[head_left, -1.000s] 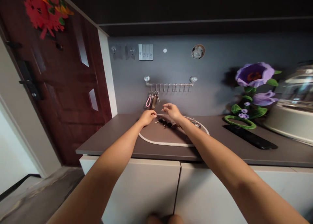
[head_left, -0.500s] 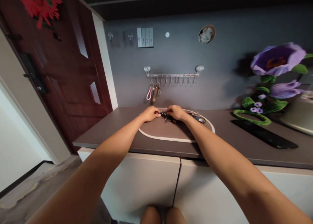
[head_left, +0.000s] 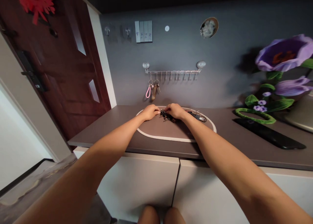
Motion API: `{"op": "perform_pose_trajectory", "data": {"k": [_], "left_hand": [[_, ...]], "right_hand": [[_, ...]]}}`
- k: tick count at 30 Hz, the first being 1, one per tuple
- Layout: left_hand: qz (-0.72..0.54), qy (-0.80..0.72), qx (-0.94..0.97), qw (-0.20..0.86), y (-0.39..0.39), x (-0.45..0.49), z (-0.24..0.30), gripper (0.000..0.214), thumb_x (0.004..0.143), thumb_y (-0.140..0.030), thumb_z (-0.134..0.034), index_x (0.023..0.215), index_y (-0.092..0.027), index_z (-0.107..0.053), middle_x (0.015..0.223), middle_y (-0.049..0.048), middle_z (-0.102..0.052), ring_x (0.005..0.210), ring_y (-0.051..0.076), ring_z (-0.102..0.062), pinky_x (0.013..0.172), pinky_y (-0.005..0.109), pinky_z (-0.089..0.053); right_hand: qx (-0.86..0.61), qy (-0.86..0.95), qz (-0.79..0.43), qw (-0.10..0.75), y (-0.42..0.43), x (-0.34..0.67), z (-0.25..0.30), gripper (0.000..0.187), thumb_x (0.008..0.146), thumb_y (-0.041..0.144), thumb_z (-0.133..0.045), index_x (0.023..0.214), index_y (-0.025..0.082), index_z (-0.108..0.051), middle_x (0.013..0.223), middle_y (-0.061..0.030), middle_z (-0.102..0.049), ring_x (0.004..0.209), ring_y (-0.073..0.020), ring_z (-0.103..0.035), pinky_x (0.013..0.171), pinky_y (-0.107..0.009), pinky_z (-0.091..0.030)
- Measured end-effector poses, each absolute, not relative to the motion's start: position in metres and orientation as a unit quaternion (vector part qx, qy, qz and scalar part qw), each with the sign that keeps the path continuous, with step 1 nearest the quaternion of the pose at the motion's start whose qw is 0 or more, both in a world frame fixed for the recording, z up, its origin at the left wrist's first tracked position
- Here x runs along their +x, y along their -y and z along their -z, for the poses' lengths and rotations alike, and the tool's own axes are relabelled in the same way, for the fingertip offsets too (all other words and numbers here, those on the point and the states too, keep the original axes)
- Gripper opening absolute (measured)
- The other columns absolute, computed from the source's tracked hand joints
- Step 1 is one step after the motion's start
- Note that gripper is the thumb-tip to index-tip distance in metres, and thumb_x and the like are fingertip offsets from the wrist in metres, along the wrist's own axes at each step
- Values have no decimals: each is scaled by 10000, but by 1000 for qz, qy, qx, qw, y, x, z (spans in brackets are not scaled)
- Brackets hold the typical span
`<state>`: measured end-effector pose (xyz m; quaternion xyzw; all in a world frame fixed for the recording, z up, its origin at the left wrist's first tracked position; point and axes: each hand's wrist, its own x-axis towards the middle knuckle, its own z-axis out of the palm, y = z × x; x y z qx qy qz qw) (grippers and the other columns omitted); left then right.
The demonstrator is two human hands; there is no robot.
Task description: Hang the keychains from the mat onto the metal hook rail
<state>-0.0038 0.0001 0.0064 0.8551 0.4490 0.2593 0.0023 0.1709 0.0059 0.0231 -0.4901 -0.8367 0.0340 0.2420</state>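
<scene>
A dark bunch of keys (head_left: 166,116) lies on an oval brown mat (head_left: 161,131) with a white rim. My left hand (head_left: 150,112) is at the left end of the bunch, thumb and fingertips pinched together at its ring. From the right, my right hand (head_left: 175,110) closes its fingers on the upper side of the same keys. Its fingertips are partly hidden behind the hand. Other small items (head_left: 197,116), dark with thin cords or loops, rest on the mat beyond my right wrist.
A clear hook rail (head_left: 173,72) on the grey wall holds two key rings (head_left: 154,90) at its left end. To the right are purple fabric flowers (head_left: 283,56), a green ring (head_left: 255,115) and a long black object (head_left: 269,133). A dark red door (head_left: 73,73) stands at left.
My left hand has drawn slightly left at the ring end of the keys. The right hand stays on the bunch. The view has tilted down a little.
</scene>
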Motion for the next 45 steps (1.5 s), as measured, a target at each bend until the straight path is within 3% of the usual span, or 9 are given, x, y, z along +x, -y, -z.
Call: {"op": "perform_pose_trajectory", "data": {"k": [15, 23, 28, 45], "left_hand": [[-325, -463, 825, -5, 7, -4, -16, 217, 806, -228, -417, 751, -146, -610, 807, 54, -610, 777, 153, -526, 735, 250, -388], [-445, -449, 751, 190, 6, -4, -15, 208, 790, -280, -412, 722, -135, -544, 645, 7, -570, 611, 106, -523, 608, 224, -404], [-492, -428, 691, 312, 8, -1, -18, 159, 782, -249, -424, 757, -130, -527, 638, 5, -557, 583, 82, -524, 566, 196, -402], [-492, -390, 688, 364, 9, 2, -19, 147, 799, -216, -448, 748, -113, -540, 589, 5, -568, 538, 76, -534, 563, 203, -428]], "right_hand": [[-509, 829, -4, 231, 3, 167, -27, 193, 695, 120, -555, 826, 181, -683, 808, -51, -673, 730, -153, -576, 654, -210, -373], [-485, 823, -8, 296, 12, 164, -31, 191, 739, 288, -554, 873, 176, -632, 780, -35, -652, 678, -121, -557, 620, -203, -373], [-464, 819, -15, 337, 15, 160, -31, 170, 743, 275, -545, 864, 171, -604, 755, -23, -635, 660, -109, -536, 614, -201, -362], [-431, 813, -5, 393, 14, 157, -29, 94, 743, 236, -520, 738, 166, -582, 707, -17, -611, 622, -104, -496, 603, -211, -336]]}}
